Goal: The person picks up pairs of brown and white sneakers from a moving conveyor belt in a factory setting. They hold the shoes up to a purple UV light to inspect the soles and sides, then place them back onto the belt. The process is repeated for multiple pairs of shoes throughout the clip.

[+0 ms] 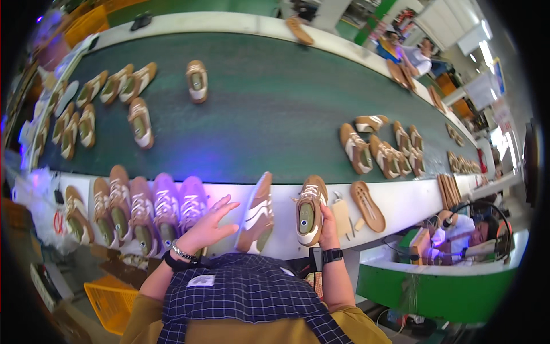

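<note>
My right hand (329, 227) grips a tan and white sneaker (313, 210) by its right side, with the toe pointing away and the olive insole facing up. My left hand (211, 225) is open, its fingers spread, with nothing in it. Just right of those fingers a second sneaker (257, 215) lies tipped on its side on the white ledge. To the left of my left hand stands a row of several laced sneakers (141, 210), the nearer ones tinted purple by light. My left wrist partly hides the last of them.
A long green conveyor belt (252, 109) runs beyond the white ledge (395, 202), carrying several sneakers (389, 153) in groups. A brown sole (368, 206) and a small tool (352, 227) lie right. A yellow crate (113, 304) sits lower left. Other people work at right.
</note>
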`<action>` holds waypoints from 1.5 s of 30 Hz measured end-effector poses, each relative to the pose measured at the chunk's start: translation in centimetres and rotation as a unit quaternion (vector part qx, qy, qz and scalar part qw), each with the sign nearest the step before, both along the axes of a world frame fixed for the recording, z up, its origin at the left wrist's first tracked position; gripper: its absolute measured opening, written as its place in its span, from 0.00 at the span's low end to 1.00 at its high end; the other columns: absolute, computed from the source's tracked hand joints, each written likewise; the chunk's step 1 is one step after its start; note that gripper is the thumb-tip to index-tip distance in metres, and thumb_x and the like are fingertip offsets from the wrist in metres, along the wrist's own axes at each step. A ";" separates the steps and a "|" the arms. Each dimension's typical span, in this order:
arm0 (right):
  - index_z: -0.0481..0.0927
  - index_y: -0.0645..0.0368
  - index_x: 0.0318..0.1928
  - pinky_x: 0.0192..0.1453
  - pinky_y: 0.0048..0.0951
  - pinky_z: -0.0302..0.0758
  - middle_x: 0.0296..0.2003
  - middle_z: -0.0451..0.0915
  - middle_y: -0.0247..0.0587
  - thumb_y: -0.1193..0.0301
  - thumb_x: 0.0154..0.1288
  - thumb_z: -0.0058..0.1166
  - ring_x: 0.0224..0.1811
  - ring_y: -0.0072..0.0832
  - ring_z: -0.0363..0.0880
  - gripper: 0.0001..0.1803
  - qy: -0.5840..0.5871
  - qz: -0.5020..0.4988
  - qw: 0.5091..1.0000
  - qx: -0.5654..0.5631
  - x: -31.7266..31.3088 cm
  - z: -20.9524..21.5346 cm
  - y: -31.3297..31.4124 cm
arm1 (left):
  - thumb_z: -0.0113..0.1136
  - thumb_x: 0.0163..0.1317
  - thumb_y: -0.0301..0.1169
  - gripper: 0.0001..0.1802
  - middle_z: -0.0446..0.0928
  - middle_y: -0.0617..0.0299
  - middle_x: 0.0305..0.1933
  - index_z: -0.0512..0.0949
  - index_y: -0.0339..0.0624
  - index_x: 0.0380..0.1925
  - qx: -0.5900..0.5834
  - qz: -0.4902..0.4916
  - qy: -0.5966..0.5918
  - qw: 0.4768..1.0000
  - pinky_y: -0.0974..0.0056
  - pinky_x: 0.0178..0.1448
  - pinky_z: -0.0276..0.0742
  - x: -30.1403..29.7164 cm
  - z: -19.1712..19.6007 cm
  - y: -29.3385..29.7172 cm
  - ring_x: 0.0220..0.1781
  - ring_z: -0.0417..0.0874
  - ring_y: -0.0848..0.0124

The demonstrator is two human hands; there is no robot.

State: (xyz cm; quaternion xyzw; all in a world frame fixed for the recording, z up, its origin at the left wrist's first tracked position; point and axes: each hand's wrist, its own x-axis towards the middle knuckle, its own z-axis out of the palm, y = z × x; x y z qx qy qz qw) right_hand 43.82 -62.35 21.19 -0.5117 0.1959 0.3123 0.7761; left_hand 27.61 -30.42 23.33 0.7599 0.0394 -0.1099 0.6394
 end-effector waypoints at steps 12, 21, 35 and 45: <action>0.76 0.68 0.38 0.40 0.23 0.72 0.30 0.78 0.38 0.72 0.55 0.57 0.33 0.22 0.76 0.12 -0.258 -0.083 0.868 -0.416 5.7 2.8 -7.5 | 0.54 0.57 0.43 0.37 0.52 0.49 0.71 0.59 0.37 0.64 0.210 -0.198 -0.078 0.954 0.36 0.70 0.30 5.3 -0.2 -4.9 0.76 0.40 0.52; 0.72 0.69 0.49 0.58 0.38 0.67 0.48 0.74 0.59 0.61 0.42 0.63 0.54 0.48 0.71 0.33 -0.344 0.087 0.667 -0.655 21.1 1.6 -8.6 | 0.56 0.55 0.43 0.39 0.55 0.54 0.71 0.59 0.41 0.65 0.242 -0.096 0.038 0.965 0.38 0.71 0.33 3.9 2.2 -2.0 0.73 0.47 0.47; 0.76 0.68 0.42 0.42 0.29 0.75 0.35 0.81 0.44 0.69 0.35 0.68 0.36 0.30 0.80 0.29 -0.206 0.159 0.799 -0.543 31.4 -2.8 -7.9 | 0.61 0.52 0.35 0.22 0.74 0.49 0.42 0.74 0.35 0.45 0.225 0.215 0.082 0.947 0.58 0.52 0.70 3.6 0.4 -1.9 0.46 0.75 0.56; 0.71 0.65 0.53 0.54 0.36 0.75 0.45 0.79 0.43 0.66 0.57 0.55 0.46 0.34 0.79 0.24 0.011 0.125 0.987 0.104 18.7 1.7 4.0 | 0.57 0.58 0.26 0.26 0.71 0.55 0.55 0.66 0.39 0.58 -0.129 0.243 -0.019 0.961 0.63 0.62 0.66 9.1 2.1 -2.4 0.57 0.72 0.67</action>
